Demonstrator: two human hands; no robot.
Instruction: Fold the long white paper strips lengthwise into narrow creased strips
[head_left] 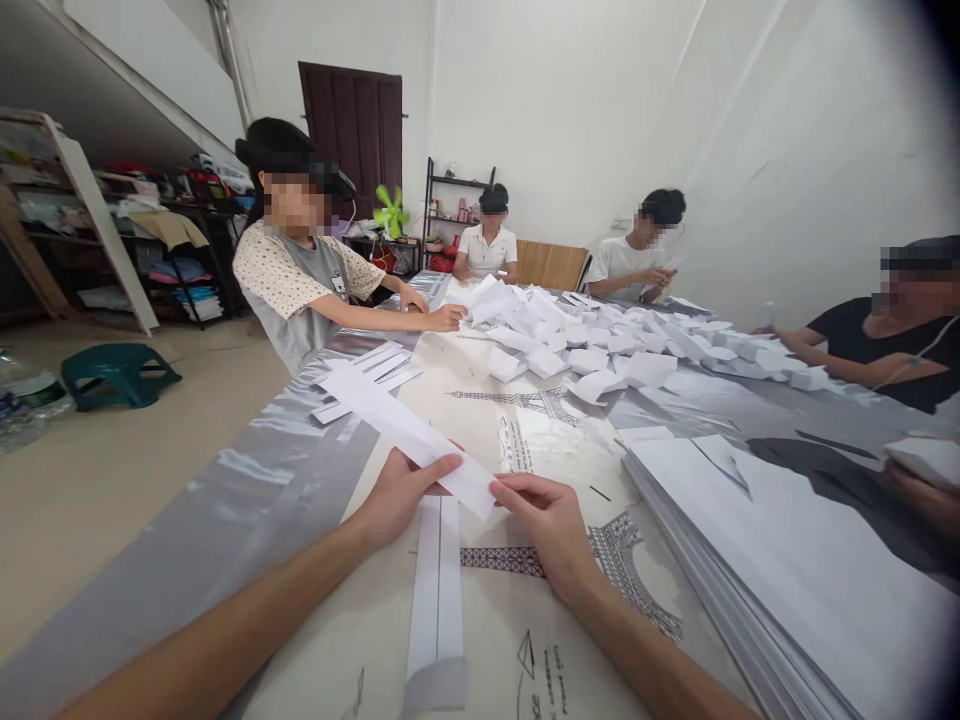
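Note:
A long white paper strip point(397, 420) is held at a slant above the table, its far end pointing up and left. My left hand point(405, 490) pinches it near the middle, thumb on top. At its lower right end, my right hand point(544, 510) grips the corner between thumb and fingers. Below my hands a folded paper strip point(437, 600) with a line down its middle lies on the printed tablecloth point(360, 640). Beyond my left hand, several loose paper strips point(386, 370) are piled together.
A large heap of folded white papers point(592, 345) spreads across the far table. A thick stack of paper sheets point(772, 560) lies at the right. Several people sit around, one reaching a hand point(448, 318) to the heap. A green stool point(120, 372) stands on the floor.

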